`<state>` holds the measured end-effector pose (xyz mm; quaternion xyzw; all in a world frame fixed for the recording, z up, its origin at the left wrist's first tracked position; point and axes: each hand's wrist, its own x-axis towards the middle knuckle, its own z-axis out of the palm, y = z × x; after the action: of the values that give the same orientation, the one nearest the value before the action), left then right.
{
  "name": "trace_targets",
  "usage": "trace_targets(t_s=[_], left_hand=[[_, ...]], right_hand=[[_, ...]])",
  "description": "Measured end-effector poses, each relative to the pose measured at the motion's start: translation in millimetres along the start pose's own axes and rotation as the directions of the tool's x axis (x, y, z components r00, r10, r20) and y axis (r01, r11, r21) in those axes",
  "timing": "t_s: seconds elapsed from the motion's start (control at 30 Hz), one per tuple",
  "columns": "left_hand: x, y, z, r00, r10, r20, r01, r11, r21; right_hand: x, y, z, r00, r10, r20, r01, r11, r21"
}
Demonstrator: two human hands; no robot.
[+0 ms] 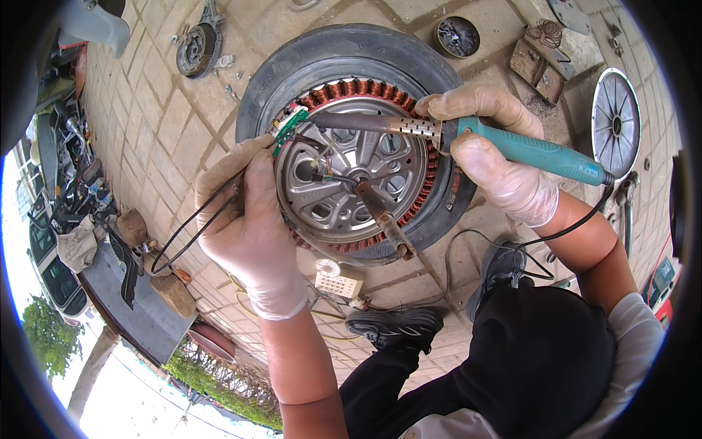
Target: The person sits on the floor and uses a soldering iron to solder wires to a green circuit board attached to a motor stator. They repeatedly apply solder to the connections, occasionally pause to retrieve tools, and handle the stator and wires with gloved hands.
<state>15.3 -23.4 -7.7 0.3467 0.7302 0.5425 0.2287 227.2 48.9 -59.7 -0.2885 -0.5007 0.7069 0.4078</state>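
Both of my hands wear thin translucent gloves. My left hand [252,227] pinches the lower end of a small green circuit board [289,129] between thumb and fingers. A black cable [191,219] loops out beside those fingers. In my right hand [504,146] is a soldering iron [537,155] with a teal handle, its dark barrel pointing left. The barrel's end reaches the board's upper part; whether they touch I cannot tell. Beneath both hands lies a motor stator [349,91] ringed with copper windings, inside a black tyre [281,69]. A rusty threaded axle [386,219] rises from its hub.
A white power strip [340,282] with a small roll on it sits near my shoes [395,325]. Beyond the tyre are a round tin [457,36] and a brake part [197,50]. To the right are a rusty tray [537,73] and a round metal cover [616,121].
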Motion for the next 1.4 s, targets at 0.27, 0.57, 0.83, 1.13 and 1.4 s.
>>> trace_targets(t_s=[0.27, 0.57, 0.83, 1.13, 1.4], left_hand=[[1, -1, -1, 1.000, -0.004, -0.011, 0.004, 1.000, -0.007], [2, -3, -2, 1.000, 0.000, -0.010, 0.000, 1.000, -0.016], [2, -2, -2, 0.999, -0.017, -0.029, 0.018, 1.000, 0.018], [2, -4, -5, 0.998, -0.040, -0.040, 0.040, 0.999, 0.013], [4, -6, -6, 0.999, -0.037, -0.032, 0.037, 0.999, 0.005]], right_hand=[[2, 2, 0, 0.998, -0.053, 0.019, 0.054, 0.997, -0.046], [1, -2, -1, 0.998, 0.051, -0.037, -0.049, 0.997, 0.064], [-1, -5, -9, 0.985, 0.037, -0.169, -0.014, 0.990, 0.137], [-14, -28, -63, 0.820, 0.043, -0.571, -0.065, 0.998, -0.018], [-12, -12, -90, 0.877, -0.037, -0.480, -0.233, 0.841, -0.489]])
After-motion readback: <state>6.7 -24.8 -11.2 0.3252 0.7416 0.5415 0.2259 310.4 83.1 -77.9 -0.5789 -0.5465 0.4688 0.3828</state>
